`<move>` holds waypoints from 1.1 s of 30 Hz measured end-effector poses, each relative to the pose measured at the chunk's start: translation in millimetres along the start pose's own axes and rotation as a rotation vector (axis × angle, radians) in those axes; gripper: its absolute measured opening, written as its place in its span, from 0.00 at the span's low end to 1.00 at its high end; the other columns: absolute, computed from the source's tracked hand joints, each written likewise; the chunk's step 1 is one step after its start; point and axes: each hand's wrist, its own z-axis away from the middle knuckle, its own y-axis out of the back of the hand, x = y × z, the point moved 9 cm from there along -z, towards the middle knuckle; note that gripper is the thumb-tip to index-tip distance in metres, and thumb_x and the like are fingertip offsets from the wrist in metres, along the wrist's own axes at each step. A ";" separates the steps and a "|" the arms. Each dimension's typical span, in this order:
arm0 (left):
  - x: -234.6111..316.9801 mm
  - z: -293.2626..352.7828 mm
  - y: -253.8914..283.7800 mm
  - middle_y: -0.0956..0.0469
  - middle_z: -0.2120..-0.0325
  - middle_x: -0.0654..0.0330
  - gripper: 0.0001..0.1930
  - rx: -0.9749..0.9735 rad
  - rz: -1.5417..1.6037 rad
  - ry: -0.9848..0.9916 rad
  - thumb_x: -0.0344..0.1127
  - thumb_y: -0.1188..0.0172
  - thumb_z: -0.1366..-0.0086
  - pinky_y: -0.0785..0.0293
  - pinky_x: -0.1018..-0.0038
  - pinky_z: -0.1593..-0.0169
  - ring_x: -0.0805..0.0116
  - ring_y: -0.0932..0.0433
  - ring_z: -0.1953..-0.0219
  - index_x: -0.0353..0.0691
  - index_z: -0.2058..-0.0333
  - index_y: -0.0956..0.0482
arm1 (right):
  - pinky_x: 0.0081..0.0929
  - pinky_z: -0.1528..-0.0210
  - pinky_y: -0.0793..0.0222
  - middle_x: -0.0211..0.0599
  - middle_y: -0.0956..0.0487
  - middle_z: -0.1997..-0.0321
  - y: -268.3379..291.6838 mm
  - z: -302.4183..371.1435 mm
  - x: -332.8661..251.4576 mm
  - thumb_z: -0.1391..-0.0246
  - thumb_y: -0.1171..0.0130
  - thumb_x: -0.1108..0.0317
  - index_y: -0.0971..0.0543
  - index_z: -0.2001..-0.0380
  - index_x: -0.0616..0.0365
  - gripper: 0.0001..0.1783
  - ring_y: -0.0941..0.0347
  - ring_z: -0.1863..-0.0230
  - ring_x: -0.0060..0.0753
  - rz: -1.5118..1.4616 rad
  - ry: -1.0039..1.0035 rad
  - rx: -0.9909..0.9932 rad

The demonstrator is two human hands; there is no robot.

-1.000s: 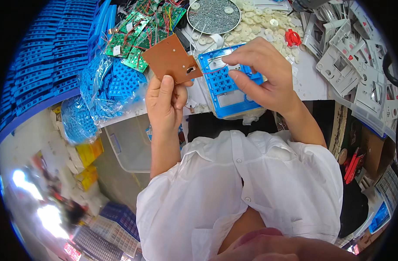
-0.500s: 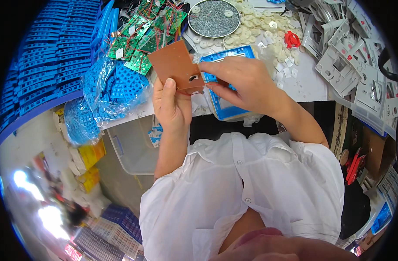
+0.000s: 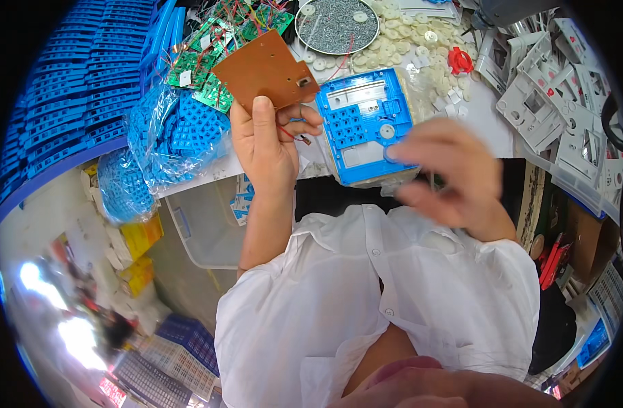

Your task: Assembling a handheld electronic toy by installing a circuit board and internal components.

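Note:
My left hand (image 3: 267, 136) is closed on a brown circuit board (image 3: 267, 71), thumb on its plain face and fingers underneath. Thin red wires hang from the board beside those fingers. Just right of it lies a blue plastic casing (image 3: 355, 153), with a blue keypad (image 3: 347, 126) set in it and a whitish disc (image 3: 387, 131) near its right side. By the casing's lower right edge is my right hand (image 3: 454, 170), smeared by motion; whether it holds anything is not clear.
Green circuit boards with wires (image 3: 195, 64) lie behind my left hand, and bagged blue keypads (image 3: 195, 126) left of it. A round tray of small screws (image 3: 335, 41) stands at the back, beside pale discs (image 3: 400, 34). White panels (image 3: 549, 102) are heaped at right; blue casings (image 3: 87, 88) are stacked at left.
My right hand has left the board and moved right and toward me, uncovering the blue casing. The board in my left hand has shifted a little up and left and tilted.

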 end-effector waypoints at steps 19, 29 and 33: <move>-41.5 69.6 -18.1 0.23 0.43 0.38 0.41 -0.361 0.142 0.758 0.64 0.72 0.22 0.18 0.63 0.49 0.55 0.23 0.42 0.31 0.32 0.37 | 0.23 0.56 0.23 0.34 0.14 0.57 -82.9 -9.3 117.8 0.40 0.31 0.60 0.18 0.45 0.58 0.23 0.19 0.58 0.21 -0.849 -0.821 -0.158; -43.4 99.1 -0.7 0.24 0.41 0.41 0.39 -0.372 -0.084 0.817 0.57 0.48 0.29 0.28 0.64 0.41 0.51 0.21 0.41 0.27 0.33 0.36 | 0.23 0.52 0.22 0.30 0.15 0.52 -90.9 -4.2 128.0 0.42 0.32 0.66 0.22 0.41 0.51 0.25 0.20 0.53 0.20 -0.693 -0.768 -0.295; -44.8 112.1 2.2 0.24 0.42 0.42 0.36 -0.307 0.020 0.875 0.52 0.46 0.28 0.26 0.63 0.42 0.51 0.20 0.44 0.27 0.33 0.36 | 0.20 0.61 0.21 0.28 0.16 0.54 -90.4 0.2 130.1 0.43 0.33 0.69 0.23 0.42 0.50 0.24 0.20 0.58 0.17 -0.557 -0.839 -0.436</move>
